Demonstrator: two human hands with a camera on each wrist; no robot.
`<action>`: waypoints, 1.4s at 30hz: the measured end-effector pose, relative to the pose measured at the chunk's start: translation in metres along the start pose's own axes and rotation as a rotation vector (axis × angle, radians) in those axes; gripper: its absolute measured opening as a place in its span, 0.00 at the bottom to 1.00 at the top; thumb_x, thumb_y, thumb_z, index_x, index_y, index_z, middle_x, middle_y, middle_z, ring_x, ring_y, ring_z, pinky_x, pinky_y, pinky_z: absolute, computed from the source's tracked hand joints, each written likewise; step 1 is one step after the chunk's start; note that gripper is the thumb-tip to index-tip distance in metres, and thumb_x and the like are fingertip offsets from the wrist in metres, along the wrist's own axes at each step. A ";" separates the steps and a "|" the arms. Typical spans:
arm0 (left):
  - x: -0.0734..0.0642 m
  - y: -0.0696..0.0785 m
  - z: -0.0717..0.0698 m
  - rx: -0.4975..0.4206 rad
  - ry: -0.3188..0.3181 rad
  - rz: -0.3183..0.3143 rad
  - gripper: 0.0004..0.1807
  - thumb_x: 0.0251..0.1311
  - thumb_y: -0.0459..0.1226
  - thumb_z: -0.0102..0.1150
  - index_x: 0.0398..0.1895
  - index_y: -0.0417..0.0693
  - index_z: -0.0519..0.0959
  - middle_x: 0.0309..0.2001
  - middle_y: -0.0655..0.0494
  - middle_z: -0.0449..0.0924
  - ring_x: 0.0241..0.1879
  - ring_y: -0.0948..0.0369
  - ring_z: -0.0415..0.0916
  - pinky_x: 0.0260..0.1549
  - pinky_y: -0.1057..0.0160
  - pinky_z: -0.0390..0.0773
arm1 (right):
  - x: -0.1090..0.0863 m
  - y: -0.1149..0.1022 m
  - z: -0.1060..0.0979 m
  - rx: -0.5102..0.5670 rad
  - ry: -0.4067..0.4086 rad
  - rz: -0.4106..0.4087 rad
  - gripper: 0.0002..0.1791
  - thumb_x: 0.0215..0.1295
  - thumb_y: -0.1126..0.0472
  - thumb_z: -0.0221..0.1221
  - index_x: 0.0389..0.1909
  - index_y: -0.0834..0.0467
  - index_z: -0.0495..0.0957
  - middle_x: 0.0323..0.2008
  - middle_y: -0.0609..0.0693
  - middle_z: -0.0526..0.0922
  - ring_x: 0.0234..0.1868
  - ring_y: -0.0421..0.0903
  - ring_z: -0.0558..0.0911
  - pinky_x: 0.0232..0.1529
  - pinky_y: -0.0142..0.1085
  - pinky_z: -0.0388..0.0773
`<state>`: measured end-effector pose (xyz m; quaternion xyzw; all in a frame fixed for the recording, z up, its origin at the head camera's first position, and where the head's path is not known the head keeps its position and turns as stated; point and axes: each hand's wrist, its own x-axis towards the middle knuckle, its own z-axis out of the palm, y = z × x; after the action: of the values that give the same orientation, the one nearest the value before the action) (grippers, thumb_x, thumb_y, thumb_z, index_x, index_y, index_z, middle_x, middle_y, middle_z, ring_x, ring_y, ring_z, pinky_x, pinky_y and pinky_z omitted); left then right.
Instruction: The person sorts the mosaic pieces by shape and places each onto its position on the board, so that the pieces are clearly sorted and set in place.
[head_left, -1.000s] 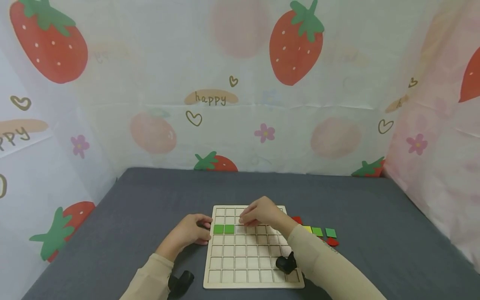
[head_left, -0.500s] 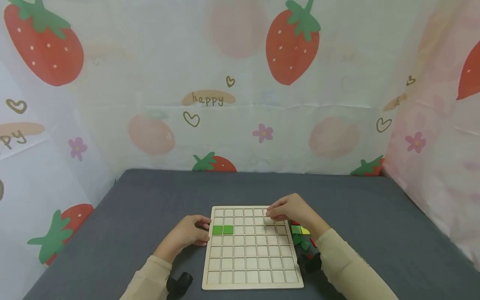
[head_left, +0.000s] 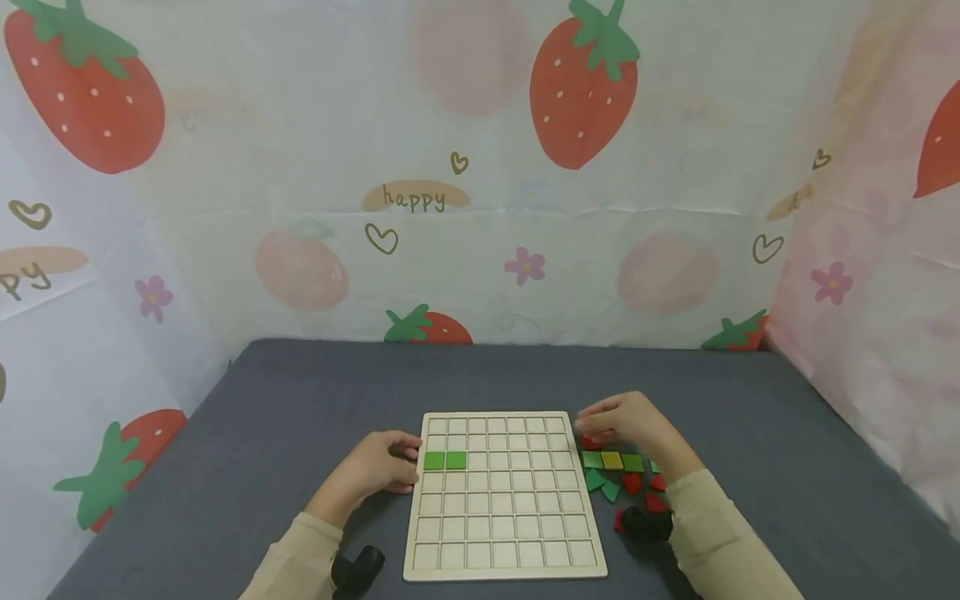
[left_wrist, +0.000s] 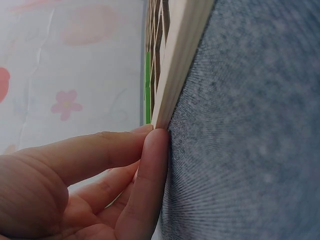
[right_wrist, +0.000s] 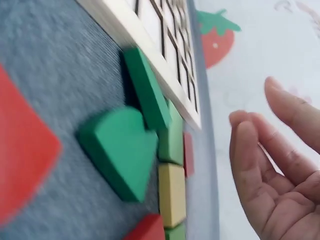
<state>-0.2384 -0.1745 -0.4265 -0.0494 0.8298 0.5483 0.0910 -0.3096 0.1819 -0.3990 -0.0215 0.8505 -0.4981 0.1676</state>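
Head view: backdrop (head_left: 480,275) letters "py" at nine o'clock; left hand (head_left: 375,468), seven, fingers apart, touching the gridded board (head_left: 505,504) at six; "happy" at eleven; right hand (head_left: 633,421), four, thumb spread from fingers, near coloured tiles (head_left: 612,461).

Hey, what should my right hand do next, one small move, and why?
Probably lower your right hand and pinch the green square just right of the board. That hand looks empty and is close by, two green squares sit on the board with a bare cell next to them, and your left hand touches the board's left edge.
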 end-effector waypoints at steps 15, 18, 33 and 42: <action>0.003 -0.004 0.001 -0.004 0.000 -0.010 0.28 0.49 0.19 0.64 0.58 0.29 0.75 0.44 0.42 0.74 0.30 0.58 0.77 0.30 0.59 0.85 | 0.002 0.018 -0.019 0.029 0.057 0.069 0.24 0.59 0.58 0.70 0.55 0.66 0.81 0.44 0.55 0.88 0.41 0.44 0.87 0.52 0.44 0.84; 0.002 -0.006 0.000 -0.006 -0.008 -0.003 0.27 0.49 0.19 0.63 0.58 0.29 0.75 0.44 0.43 0.74 0.30 0.58 0.77 0.30 0.59 0.85 | 0.002 0.023 -0.018 0.014 0.053 0.070 0.23 0.60 0.59 0.69 0.54 0.66 0.81 0.45 0.56 0.88 0.42 0.45 0.87 0.53 0.45 0.83; 0.001 -0.004 0.000 -0.013 -0.015 -0.004 0.27 0.50 0.19 0.63 0.58 0.29 0.75 0.44 0.43 0.74 0.30 0.59 0.77 0.30 0.59 0.86 | 0.005 0.028 -0.016 -0.014 -0.040 0.043 0.21 0.57 0.62 0.70 0.51 0.68 0.83 0.41 0.54 0.89 0.40 0.45 0.87 0.46 0.40 0.86; 0.003 -0.003 -0.001 -0.008 -0.015 -0.006 0.27 0.49 0.19 0.64 0.57 0.30 0.75 0.44 0.43 0.74 0.31 0.58 0.77 0.31 0.59 0.86 | 0.006 0.026 -0.011 -0.048 -0.021 0.044 0.17 0.57 0.64 0.70 0.46 0.67 0.85 0.36 0.52 0.89 0.34 0.43 0.86 0.41 0.39 0.86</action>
<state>-0.2413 -0.1767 -0.4298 -0.0483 0.8268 0.5516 0.0986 -0.3149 0.2029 -0.4176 -0.0123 0.8605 -0.4737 0.1870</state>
